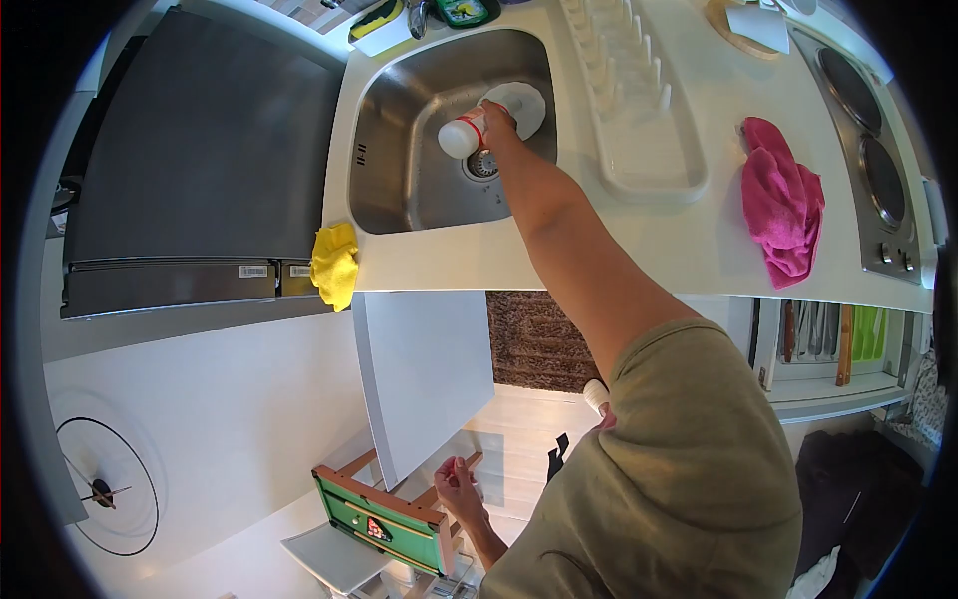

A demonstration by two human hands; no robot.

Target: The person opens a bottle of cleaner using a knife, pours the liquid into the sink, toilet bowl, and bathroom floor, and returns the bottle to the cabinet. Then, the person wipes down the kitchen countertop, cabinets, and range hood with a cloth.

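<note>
My right hand [496,120] reaches into the steel sink [399,110], closed around a white bottle [461,138] with red markings. The bottle is tilted, its white end toward the left, above the area beside the drain [483,164]. Just beyond the hand, a white round dish with a wavy rim [529,108] lies in the sink, partly hidden by the hand. Low in the view, my left hand [457,486] hangs away from the counter near a white door panel [424,369]. Its fingers are loosely curled together, and nothing shows in them.
Right of the sink stands a white drying rack [649,150], then a pink cloth [781,205] and a hob [878,170]. A yellow cloth [334,266] hangs at the counter's left edge. An open cutlery drawer [833,384] juts out below. Behind is a green toy table [384,524].
</note>
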